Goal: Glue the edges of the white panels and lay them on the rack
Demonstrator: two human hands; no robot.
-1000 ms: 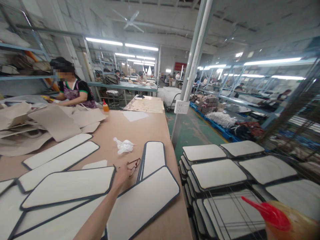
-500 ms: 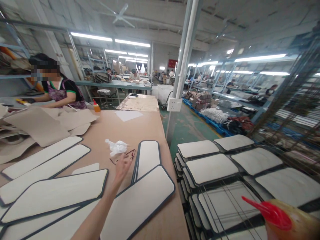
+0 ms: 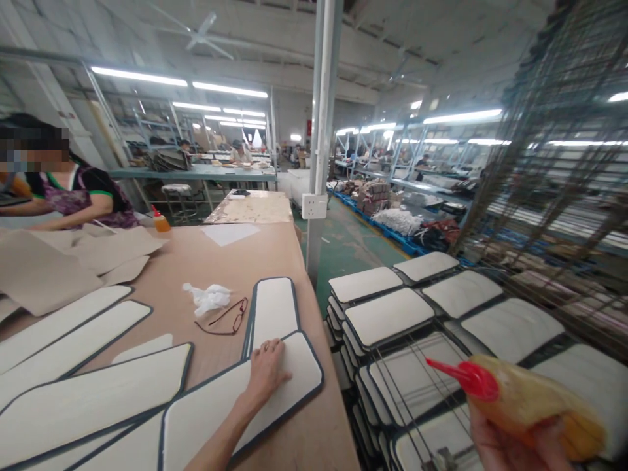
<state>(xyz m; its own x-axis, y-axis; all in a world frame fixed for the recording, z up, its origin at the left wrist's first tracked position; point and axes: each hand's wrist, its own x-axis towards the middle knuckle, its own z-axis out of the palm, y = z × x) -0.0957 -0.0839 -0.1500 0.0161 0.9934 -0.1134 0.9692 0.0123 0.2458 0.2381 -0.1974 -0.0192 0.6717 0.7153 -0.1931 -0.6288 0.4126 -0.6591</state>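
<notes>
My left hand [image 3: 267, 369] is on a white dark-edged panel [image 3: 230, 399] near the table's right side. Its bent fingers are at the panel's upper edge, with the thumb on the face. At lower right, my right hand [image 3: 520, 438] is wrapped round a squeeze bottle [image 3: 534, 399] of yellowish liquid; the red nozzle points left. Beneath the gripped panel, a narrower white panel [image 3: 275, 304] sticks out. Red-framed glasses [image 3: 238, 320] lie beside a crumpled white plastic bag [image 3: 210, 299].
More edged panels [image 3: 108, 379] overlap on the table's left, near brown sheets [image 3: 44, 268]. Stacks of similar panels [image 3: 387, 324] stand right of the table, beside a wire rack [image 3: 530, 124]. A metal post [image 3: 321, 131] rises beyond the table edge. A co-worker [image 3: 78, 196] sits at far left.
My left hand has left the glasses and come down onto the panel. The bottle in my right hand has come further into view. The whole view has turned right.
</notes>
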